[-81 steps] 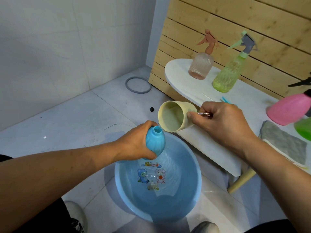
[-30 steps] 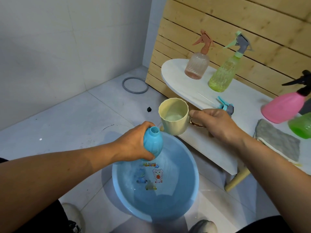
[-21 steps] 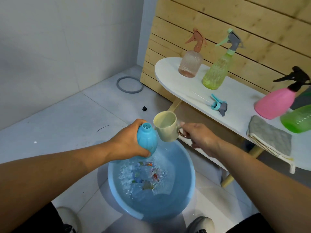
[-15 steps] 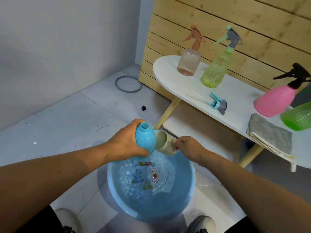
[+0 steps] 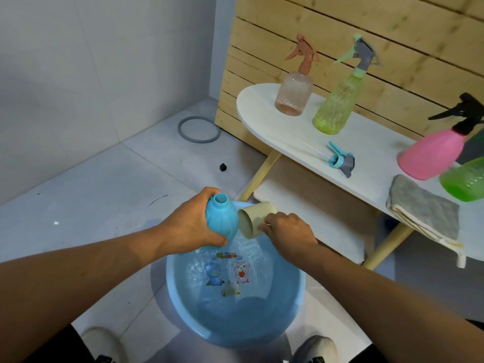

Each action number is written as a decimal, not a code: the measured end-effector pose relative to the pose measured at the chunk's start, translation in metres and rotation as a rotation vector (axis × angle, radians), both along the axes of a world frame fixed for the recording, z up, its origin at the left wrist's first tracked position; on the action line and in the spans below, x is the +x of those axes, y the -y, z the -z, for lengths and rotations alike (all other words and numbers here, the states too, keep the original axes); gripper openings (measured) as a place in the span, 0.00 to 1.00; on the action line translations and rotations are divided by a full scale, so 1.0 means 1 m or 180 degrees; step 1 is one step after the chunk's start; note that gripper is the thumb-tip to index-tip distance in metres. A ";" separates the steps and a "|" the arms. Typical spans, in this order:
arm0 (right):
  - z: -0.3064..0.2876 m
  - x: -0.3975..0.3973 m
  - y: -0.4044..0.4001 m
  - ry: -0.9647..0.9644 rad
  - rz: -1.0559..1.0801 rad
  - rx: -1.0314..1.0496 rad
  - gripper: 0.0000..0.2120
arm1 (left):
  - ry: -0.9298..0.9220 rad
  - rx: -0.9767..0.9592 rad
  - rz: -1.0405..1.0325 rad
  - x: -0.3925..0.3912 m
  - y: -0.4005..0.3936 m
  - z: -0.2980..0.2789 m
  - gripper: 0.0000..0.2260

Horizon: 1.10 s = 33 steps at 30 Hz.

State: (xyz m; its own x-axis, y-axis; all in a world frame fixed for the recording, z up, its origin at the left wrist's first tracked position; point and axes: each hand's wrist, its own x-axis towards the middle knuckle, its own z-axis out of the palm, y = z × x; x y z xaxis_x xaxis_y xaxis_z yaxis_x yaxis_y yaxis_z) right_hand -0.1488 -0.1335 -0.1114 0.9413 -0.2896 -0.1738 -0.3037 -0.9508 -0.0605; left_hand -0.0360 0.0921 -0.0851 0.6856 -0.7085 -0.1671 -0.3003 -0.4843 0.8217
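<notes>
The cup [image 5: 255,220] has dropped into the basin [image 5: 293,297], tipped to scoop. Right hand [image 5: 288,231] grips it; left hand [image 5: 188,229] clasps the bottle [image 5: 221,221] over the rim. Next, probably: lift level, pour into the neck.

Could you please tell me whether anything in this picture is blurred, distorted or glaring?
In the head view, the pink spray bottle and green bottle at the right edge are smeared; the wide lens fans the wall slats; the blue bottle and cup are sharp; the basin water ripples without harsh glare.
</notes>
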 end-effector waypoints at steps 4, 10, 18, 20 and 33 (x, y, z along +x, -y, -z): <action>-0.005 -0.006 -0.003 0.0196 -0.0693 -0.0860 0.15 | 0.0011 -0.0007 0.0025 -0.001 0.000 -0.001 0.38; -0.011 -0.010 -0.008 0.0341 -0.1285 -0.1749 0.08 | 0.0024 0.0001 0.0077 -0.004 -0.001 -0.003 0.36; -0.066 -0.003 -0.010 0.0565 -0.0132 -0.0321 0.17 | 0.0074 -0.0007 0.0106 -0.007 0.002 -0.007 0.35; -0.089 -0.003 0.001 0.0644 0.0251 0.0566 0.17 | 0.0075 -0.0049 0.0095 -0.007 0.003 -0.009 0.35; -0.188 0.060 0.080 0.2250 0.0936 0.2776 0.15 | -0.0024 -0.0100 0.0132 -0.005 0.008 -0.020 0.33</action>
State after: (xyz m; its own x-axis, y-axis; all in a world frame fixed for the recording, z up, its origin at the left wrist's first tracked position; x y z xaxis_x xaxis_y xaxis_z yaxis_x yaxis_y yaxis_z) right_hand -0.0892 -0.2136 0.0769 0.8244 -0.5541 0.1157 -0.1427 -0.4013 -0.9048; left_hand -0.0412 0.0837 -0.0650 0.6543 -0.7414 -0.1492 -0.3134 -0.4454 0.8387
